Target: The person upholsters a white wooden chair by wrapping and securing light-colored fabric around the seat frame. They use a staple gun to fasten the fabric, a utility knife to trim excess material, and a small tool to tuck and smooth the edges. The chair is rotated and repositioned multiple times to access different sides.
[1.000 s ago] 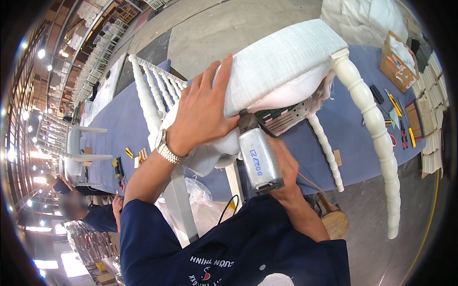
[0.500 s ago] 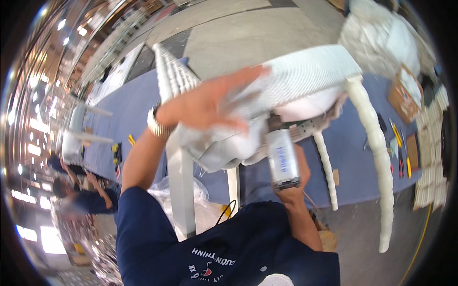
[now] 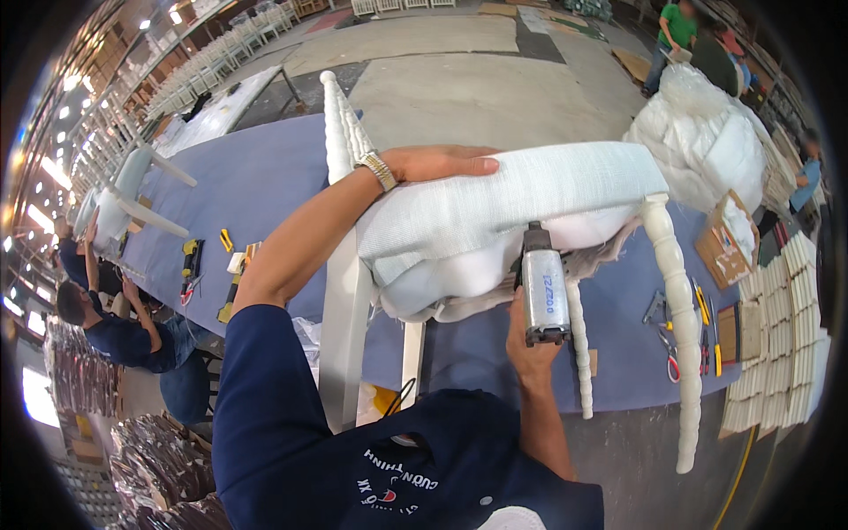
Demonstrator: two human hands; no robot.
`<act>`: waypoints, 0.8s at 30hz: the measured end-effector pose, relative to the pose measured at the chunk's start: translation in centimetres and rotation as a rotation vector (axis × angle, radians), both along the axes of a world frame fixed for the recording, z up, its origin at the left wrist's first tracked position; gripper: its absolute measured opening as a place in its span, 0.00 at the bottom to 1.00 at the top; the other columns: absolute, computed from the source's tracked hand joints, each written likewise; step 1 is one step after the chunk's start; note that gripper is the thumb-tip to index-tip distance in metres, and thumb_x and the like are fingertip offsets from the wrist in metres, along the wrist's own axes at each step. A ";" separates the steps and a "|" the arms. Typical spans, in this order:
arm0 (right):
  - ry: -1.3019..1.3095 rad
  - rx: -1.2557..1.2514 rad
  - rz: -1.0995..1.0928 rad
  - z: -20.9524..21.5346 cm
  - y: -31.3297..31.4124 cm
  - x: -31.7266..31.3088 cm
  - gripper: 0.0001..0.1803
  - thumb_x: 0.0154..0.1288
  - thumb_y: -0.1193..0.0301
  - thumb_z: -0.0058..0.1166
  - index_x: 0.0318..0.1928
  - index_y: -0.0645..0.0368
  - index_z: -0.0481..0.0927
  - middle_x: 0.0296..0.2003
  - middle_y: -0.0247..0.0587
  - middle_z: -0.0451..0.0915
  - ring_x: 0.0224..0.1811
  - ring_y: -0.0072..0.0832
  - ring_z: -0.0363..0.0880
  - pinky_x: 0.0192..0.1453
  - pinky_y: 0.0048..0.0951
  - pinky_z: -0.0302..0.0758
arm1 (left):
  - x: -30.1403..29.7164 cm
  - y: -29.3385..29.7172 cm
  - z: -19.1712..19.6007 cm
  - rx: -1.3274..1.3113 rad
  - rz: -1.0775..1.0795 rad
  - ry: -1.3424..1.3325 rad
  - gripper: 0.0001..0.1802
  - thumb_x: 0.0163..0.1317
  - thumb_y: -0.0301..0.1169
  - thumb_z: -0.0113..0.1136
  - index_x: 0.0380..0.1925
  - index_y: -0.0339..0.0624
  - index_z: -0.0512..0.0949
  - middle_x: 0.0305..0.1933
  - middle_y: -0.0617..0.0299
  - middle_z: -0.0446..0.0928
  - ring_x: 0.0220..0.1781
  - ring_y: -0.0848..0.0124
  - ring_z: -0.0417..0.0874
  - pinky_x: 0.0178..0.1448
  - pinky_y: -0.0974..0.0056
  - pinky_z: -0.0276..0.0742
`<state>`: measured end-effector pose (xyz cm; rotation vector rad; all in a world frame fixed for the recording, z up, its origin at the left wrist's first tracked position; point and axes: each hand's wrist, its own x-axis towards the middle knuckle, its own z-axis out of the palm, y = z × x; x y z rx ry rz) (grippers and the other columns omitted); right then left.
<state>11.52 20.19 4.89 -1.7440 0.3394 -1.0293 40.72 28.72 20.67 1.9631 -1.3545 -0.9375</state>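
Observation:
A white chair with turned legs (image 3: 677, 274) lies tipped on a work table, its padded seat wrapped in pale woven fabric (image 3: 565, 181). My left hand (image 3: 442, 164) lies on the top edge of that fabric with fingers stretched out, a watch on the wrist. My right hand (image 3: 527, 353) grips a silver and black staple gun (image 3: 545, 291). The gun's nose is at the lower fabric edge, where white padding (image 3: 446, 276) bulges out; I cannot tell whether it touches. My right fingers are partly hidden behind the gun.
The blue-grey table (image 3: 252, 168) carries pliers, cutters and another staple gun (image 3: 190, 265). At right stand a cardboard box (image 3: 726, 243), stacked white strips (image 3: 777, 327) and a heap of white padding (image 3: 702, 141). Co-workers (image 3: 128, 327) are at the left; a person in green (image 3: 677, 35) is far right.
My left hand, blurred in motion over the fabric before, now rests along its top edge. The fabric hangs smoother over the padding. The staple gun sits a little farther right in view.

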 end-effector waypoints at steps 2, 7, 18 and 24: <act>-0.024 -0.139 -0.028 0.6 -0.1 -0.1 0.21 0.61 0.81 0.63 0.56 0.72 0.79 0.45 0.52 0.83 0.45 0.39 0.85 0.53 0.35 0.80 | -1.9 0.4 0.8 -0.104 -0.076 -0.206 0.56 0.67 0.71 0.53 0.80 0.38 0.56 0.79 0.38 0.63 0.81 0.48 0.64 0.81 0.53 0.60; -0.058 -0.177 -0.029 1.8 -0.2 -0.2 0.22 0.60 0.82 0.62 0.56 0.72 0.78 0.45 0.53 0.83 0.46 0.41 0.86 0.52 0.35 0.81 | -5.8 1.6 1.3 -0.126 0.013 -0.655 0.63 0.57 0.76 0.58 0.79 0.40 0.56 0.70 0.32 0.71 0.69 0.39 0.77 0.69 0.45 0.76; -0.135 -0.134 0.146 2.9 1.1 -2.3 0.34 0.56 0.72 0.71 0.63 0.72 0.77 0.55 0.59 0.83 0.53 0.48 0.87 0.57 0.38 0.82 | -10.9 2.4 1.2 -0.120 0.125 -0.941 0.61 0.52 0.49 0.74 0.80 0.40 0.53 0.76 0.37 0.64 0.72 0.40 0.71 0.74 0.47 0.70; -0.102 -0.084 0.194 3.9 2.3 -1.8 0.28 0.60 0.76 0.67 0.61 0.72 0.78 0.53 0.57 0.83 0.52 0.43 0.86 0.58 0.36 0.81 | -12.4 1.9 1.3 -0.067 0.182 -0.970 0.64 0.44 0.36 0.77 0.81 0.44 0.51 0.77 0.42 0.63 0.73 0.41 0.70 0.74 0.45 0.69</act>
